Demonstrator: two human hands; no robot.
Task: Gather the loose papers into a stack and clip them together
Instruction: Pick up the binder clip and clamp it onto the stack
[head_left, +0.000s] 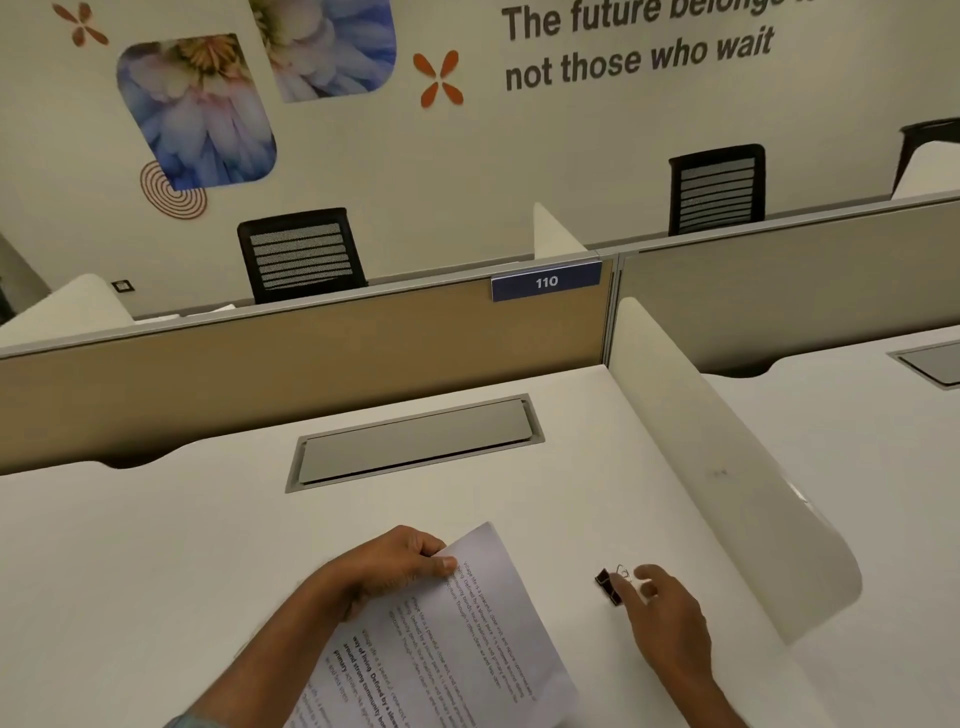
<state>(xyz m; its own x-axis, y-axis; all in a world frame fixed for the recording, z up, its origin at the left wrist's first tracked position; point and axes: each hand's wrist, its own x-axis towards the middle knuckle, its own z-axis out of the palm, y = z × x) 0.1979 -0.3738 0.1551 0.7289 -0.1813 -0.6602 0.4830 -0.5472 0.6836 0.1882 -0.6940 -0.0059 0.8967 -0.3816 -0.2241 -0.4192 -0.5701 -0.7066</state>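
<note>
My left hand (392, 569) grips the top left edge of a stack of printed papers (457, 644), thumb on the top sheet, and holds it tilted above the white desk (156, 545). To the right, a black binder clip (609, 586) with silver wire handles lies on the desk. My right hand (660, 608) is at the clip, its fingertips touching the handles. Whether the fingers have closed on the clip is hidden by the hand.
A grey cable hatch (415, 441) is set in the desk behind the papers. A curved white side divider (727, 467) stands just right of the clip. A tan partition (311, 353) with a "110" tag closes the back. Black chairs stand beyond it.
</note>
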